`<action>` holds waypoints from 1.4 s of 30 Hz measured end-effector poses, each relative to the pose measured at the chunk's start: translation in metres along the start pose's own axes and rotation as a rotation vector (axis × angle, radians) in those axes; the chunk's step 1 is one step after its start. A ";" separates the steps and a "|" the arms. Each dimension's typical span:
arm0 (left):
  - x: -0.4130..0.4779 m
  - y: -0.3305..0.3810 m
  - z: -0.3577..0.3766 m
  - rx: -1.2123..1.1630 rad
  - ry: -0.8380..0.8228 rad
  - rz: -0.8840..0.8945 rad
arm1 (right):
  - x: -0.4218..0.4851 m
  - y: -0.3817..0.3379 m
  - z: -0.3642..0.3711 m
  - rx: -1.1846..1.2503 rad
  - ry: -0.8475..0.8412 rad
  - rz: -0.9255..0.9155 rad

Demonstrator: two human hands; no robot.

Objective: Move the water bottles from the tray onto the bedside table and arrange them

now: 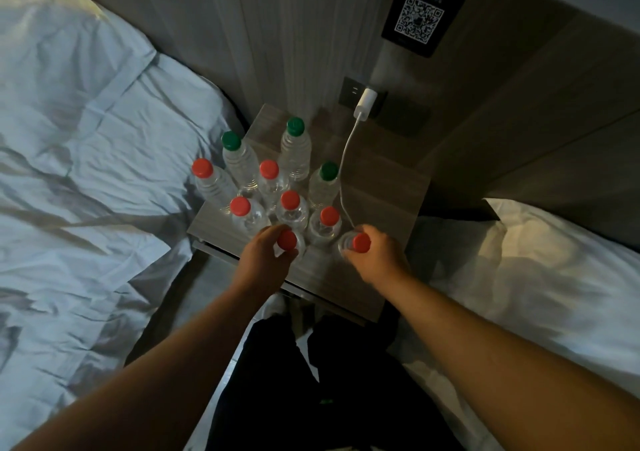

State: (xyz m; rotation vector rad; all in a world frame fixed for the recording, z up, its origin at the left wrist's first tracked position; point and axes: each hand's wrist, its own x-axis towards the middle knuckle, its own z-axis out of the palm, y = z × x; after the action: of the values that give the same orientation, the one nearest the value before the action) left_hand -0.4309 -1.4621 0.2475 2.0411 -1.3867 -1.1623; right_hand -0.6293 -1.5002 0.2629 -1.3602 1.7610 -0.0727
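Observation:
Several clear water bottles stand upright on the wooden bedside table [381, 187], three with green caps [295, 126] at the back and the others with red caps [290, 199] nearer me. My left hand [266, 260] grips the neck of a red-capped bottle [287, 240] at the table's front. My right hand [375, 255] holds another red-capped bottle [360, 242] at the front right. Both held bottles stand close to the group. No tray is in view.
A white charger [364, 101] is plugged into the wall socket, and its cable [343, 177] runs down across the table beside the bottles. Beds with white bedding [86, 173] flank the table on both sides. A QR-code sign [417, 18] hangs on the wall.

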 end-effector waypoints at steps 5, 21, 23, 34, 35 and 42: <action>-0.002 0.001 0.004 -0.030 0.010 0.005 | 0.006 -0.002 -0.007 -0.057 -0.078 -0.034; -0.023 0.027 -0.052 0.037 0.017 -0.011 | -0.028 -0.049 -0.063 -0.054 -0.087 -0.276; -0.034 0.030 -0.070 -0.008 0.059 -0.004 | -0.036 -0.058 -0.072 -0.003 -0.077 -0.324; -0.143 -0.003 -0.122 -0.556 0.359 -0.118 | -0.077 -0.101 -0.058 0.193 -0.274 -0.473; -0.155 -0.008 -0.123 -0.602 0.394 -0.136 | -0.081 -0.107 -0.052 0.170 -0.313 -0.480; -0.243 -0.050 -0.140 -0.798 0.705 -0.236 | -0.114 -0.156 0.005 -0.019 -0.462 -0.637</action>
State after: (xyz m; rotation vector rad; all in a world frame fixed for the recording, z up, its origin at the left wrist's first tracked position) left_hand -0.3276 -1.2380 0.3899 1.7433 -0.2716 -0.7572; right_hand -0.5078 -1.4683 0.4090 -1.7417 0.9119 -0.0811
